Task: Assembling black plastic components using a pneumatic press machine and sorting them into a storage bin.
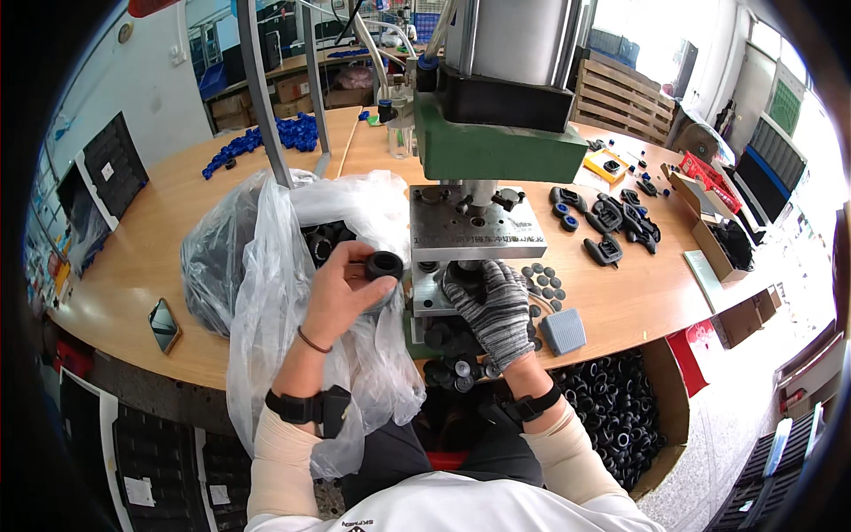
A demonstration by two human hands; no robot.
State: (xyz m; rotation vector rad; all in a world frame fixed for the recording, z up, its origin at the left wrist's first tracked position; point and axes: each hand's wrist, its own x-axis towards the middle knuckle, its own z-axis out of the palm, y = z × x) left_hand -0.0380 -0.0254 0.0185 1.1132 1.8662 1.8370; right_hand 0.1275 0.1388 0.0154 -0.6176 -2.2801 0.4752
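Two hands are at work in front of the green press (496, 146) on the wooden tabletop (151, 257). My left hand (341, 293) is bare and raised just left of the press base; its fingers (359, 266) are clamped on a black ring-shaped cap (384, 264), pinched at its near side so the open hole faces up and to the right. That cap sits in the air, close to the left edge of the steel die plate (477, 226) but not touching it.

My right hand (496, 310) wears a grey knitted glove and lies on the lower step of the press — its fingers are curled together over a dark part there, though I cannot tell whether they actually grip it. Just near that hand a heap of black caps (448, 355) spills along the tabletop edge.

Left of my left hand a clear plastic bag (266, 266) stands open, with more black parts inside. A grey foot pedal (563, 330) lies right of the gloved hand, and small black discs (542, 282) are scattered between it and the die plate. Farther right lie larger black moulded parts (612, 222). Blue caps (275, 135) are piled far left on the tabletop, a phone (164, 324) rests near its left edge, and a cardboard box of black rings (620, 412) sits low on the near right.
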